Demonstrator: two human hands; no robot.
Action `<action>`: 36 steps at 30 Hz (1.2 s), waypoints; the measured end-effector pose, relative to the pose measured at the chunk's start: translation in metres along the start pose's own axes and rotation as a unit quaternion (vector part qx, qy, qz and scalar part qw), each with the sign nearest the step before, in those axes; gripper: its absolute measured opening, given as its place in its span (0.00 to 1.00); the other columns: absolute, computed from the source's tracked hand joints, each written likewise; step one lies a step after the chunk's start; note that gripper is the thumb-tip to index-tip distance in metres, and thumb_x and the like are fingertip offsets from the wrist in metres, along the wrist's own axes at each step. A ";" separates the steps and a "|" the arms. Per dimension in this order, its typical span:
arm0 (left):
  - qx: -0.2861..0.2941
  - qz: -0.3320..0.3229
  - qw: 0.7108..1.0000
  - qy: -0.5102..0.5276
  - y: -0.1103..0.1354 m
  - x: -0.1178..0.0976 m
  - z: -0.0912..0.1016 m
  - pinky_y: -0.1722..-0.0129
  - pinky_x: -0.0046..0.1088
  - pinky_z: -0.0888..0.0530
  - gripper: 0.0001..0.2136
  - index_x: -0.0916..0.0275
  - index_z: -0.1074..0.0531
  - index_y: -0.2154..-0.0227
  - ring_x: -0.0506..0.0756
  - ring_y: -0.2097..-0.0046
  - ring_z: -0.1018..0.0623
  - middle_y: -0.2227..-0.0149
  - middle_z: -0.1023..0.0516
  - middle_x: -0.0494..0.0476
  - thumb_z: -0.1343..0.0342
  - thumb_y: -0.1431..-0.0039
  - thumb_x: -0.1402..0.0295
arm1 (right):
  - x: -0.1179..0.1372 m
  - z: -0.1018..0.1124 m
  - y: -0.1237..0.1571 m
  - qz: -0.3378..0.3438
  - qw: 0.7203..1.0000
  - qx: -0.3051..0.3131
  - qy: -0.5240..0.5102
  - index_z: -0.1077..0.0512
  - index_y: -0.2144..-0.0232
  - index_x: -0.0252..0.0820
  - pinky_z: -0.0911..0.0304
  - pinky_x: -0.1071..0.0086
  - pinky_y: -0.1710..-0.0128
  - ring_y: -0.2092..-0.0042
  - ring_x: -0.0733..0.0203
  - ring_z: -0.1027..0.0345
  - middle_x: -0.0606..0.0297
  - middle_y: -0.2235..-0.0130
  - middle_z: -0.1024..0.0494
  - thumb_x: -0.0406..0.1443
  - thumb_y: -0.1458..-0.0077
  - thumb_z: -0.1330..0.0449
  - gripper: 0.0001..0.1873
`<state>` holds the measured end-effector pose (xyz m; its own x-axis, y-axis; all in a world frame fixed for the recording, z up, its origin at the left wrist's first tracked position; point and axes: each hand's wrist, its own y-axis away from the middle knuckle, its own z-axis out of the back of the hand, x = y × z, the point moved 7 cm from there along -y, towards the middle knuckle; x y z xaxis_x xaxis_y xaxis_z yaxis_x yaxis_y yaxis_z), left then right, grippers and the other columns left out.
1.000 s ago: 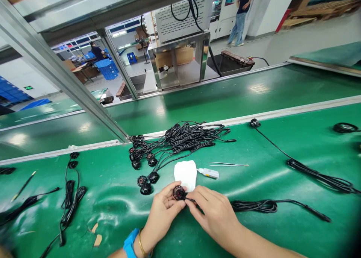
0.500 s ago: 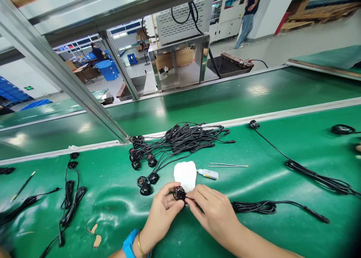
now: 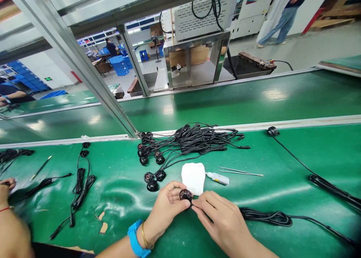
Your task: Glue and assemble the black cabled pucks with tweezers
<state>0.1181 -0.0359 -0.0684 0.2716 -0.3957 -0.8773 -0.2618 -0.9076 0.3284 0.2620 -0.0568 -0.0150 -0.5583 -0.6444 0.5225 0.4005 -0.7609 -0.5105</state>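
My left hand [image 3: 166, 207] pinches a small round black housing [image 3: 185, 194] between thumb and fingers, its open, coppery-looking inside facing up. Close beside it, the fingers of my right hand [image 3: 216, 213] are closed on the thin black cable where it leaves the housing. A coiled black cable [image 3: 267, 216] lies to the right of my right hand; the part under that hand is hidden. Just beyond my fingers rest a white cloth pad [image 3: 193, 177], a small clear dropper bottle [image 3: 219, 178] and metal tweezers [image 3: 241, 171].
A pile of black cables [image 3: 200, 139] with several round housings [image 3: 152, 185] lies ahead. More cabled parts [image 3: 81, 192] lie left, another [image 3: 273, 131] right. A co-worker's arm [image 3: 11, 224] reaches in at left. A metal post [image 3: 84, 70] rises at the bench's back edge.
My view has turned a little, shifting the bench in the picture. A co-worker's arm has appeared at the left. My hands keep nearly the same hold, with the housing tilted slightly differently.
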 end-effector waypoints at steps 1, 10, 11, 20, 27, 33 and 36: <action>0.009 0.004 1.000 0.010 0.000 0.000 -0.001 0.56 0.29 0.27 0.17 0.63 0.26 0.60 0.53 0.60 0.20 0.61 0.17 0.58 0.29 0.51 0.72 | 0.001 0.000 0.000 0.002 1.000 -0.002 -0.004 0.28 0.62 0.43 0.39 0.69 0.68 0.69 0.62 0.32 0.65 0.69 0.27 0.31 0.34 0.47 0.08; 0.037 -0.012 0.999 0.035 0.007 -0.006 -0.007 0.60 0.28 0.25 0.16 0.64 0.26 0.59 0.51 0.64 0.21 0.64 0.18 0.56 0.29 0.50 0.71 | -0.006 0.002 -0.001 -0.031 0.996 0.000 -0.082 0.29 0.61 0.43 0.35 0.71 0.67 0.67 0.62 0.29 0.64 0.67 0.24 0.32 0.35 0.44 0.04; 0.026 -0.019 0.999 0.031 0.006 -0.006 -0.006 0.59 0.28 0.25 0.16 0.63 0.26 0.59 0.52 0.63 0.21 0.64 0.18 0.56 0.30 0.49 0.71 | -0.008 0.001 -0.001 -0.044 0.996 0.004 -0.081 0.29 0.61 0.43 0.34 0.71 0.67 0.66 0.62 0.29 0.63 0.66 0.24 0.33 0.35 0.43 0.03; 0.002 -0.014 1.000 0.016 0.013 -0.009 -0.002 0.51 0.41 0.23 0.17 0.64 0.24 0.48 0.62 0.53 0.19 0.52 0.18 0.66 0.39 0.40 0.66 | -0.018 0.001 -0.004 -0.078 0.993 -0.005 -0.083 0.28 0.63 0.45 0.33 0.72 0.66 0.67 0.63 0.28 0.65 0.66 0.24 0.33 0.35 0.45 0.06; -0.016 -0.001 0.999 0.033 0.014 -0.007 0.003 0.52 0.40 0.22 0.17 0.64 0.22 0.50 0.61 0.53 0.20 0.51 0.18 0.64 0.39 0.41 0.67 | -0.021 -0.002 -0.002 -0.072 0.996 0.012 -0.056 0.29 0.63 0.45 0.34 0.69 0.64 0.64 0.60 0.29 0.63 0.65 0.25 0.34 0.34 0.46 0.07; -0.023 0.000 1.000 0.010 0.012 -0.006 0.002 0.53 0.41 0.21 0.19 0.64 0.22 0.50 0.62 0.53 0.20 0.50 0.19 0.66 0.36 0.43 0.62 | -0.018 -0.003 -0.001 -0.054 0.998 0.019 -0.031 0.29 0.61 0.45 0.36 0.67 0.62 0.63 0.59 0.30 0.63 0.63 0.25 0.33 0.34 0.46 0.06; -0.026 0.002 1.000 -0.006 0.010 -0.006 0.000 0.55 0.39 0.21 0.21 0.65 0.22 0.50 0.62 0.55 0.19 0.53 0.17 0.67 0.33 0.45 0.61 | -0.016 -0.003 0.000 -0.043 0.999 0.008 -0.016 0.29 0.60 0.45 0.37 0.66 0.62 0.63 0.59 0.31 0.63 0.64 0.25 0.32 0.34 0.46 0.06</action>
<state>0.1135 -0.0425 -0.0602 0.2586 -0.3982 -0.8801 -0.2142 -0.9121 0.3497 0.2686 -0.0457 -0.0255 -0.5676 -0.5785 0.5858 0.3638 -0.8145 -0.4519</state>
